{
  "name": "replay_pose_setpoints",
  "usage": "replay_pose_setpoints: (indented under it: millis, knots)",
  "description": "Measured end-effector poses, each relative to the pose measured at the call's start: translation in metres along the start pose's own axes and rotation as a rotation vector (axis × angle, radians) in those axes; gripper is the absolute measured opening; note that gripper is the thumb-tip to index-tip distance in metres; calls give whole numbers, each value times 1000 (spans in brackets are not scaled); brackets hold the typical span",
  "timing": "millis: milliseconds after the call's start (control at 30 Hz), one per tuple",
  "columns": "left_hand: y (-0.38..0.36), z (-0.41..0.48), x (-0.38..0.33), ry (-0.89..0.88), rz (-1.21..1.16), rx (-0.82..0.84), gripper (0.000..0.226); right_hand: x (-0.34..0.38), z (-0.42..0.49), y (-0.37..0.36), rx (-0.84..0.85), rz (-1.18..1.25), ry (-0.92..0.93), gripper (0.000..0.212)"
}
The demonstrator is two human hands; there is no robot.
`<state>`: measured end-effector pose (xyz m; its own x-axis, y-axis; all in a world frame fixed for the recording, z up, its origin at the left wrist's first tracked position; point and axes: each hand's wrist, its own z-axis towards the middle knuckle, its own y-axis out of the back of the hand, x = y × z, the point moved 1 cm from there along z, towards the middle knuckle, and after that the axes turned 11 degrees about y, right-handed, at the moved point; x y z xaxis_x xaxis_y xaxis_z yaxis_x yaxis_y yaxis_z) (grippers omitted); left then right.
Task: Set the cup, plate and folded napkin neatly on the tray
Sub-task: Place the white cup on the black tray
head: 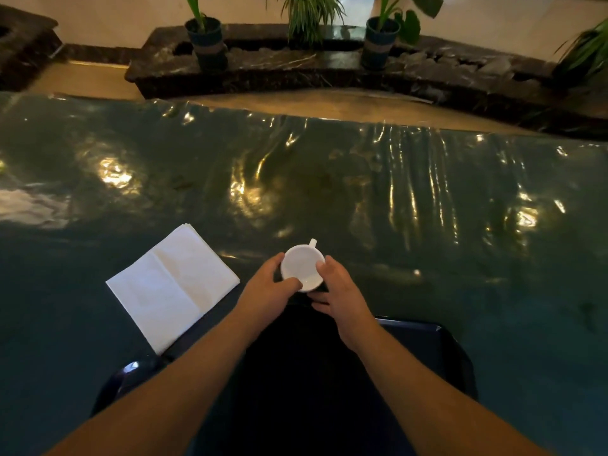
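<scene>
A small white cup (301,264) with its handle pointing away from me is held from both sides. My left hand (271,289) grips its left wall and my right hand (339,291) grips its right wall. Whether the cup rests on a surface or is lifted I cannot tell. A dark blue tray (437,343) lies under my forearms at the near edge, mostly hidden by them. A white folded napkin (172,286) lies to the left, its near corner overlapping the tray's left edge. No plate is in view.
The table (362,192) wears a glossy dark green cover with wrinkles and light glare. Beyond its far edge stands a black marble planter ledge (296,67) with potted plants (207,41).
</scene>
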<state>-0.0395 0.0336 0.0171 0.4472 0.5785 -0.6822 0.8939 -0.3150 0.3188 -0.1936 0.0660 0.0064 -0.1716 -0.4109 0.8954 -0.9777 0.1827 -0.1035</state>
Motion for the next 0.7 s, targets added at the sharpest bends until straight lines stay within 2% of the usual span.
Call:
replay_pose_setpoints:
  millis: [100,167,300,333,500,700]
  knots:
    - [-21,-26,6,-26,-4,27,54,-7,-31,22,-65,-49,45,73]
    - [-37,-41,11,-32,3,54,58,-15,-51,42,-102,-101,70,73]
    - [-70,-61,23,-58,90,113,69,-25,-88,78,-146,-261,130,34]
    - [-79,-63,27,-73,114,136,66,-28,-96,85,-144,-314,147,35]
    - [-112,-72,40,-54,171,194,70,-47,-120,111,-159,-523,128,59]
    - [-139,-77,44,-71,250,228,61,-66,-127,132,-99,-646,124,97]
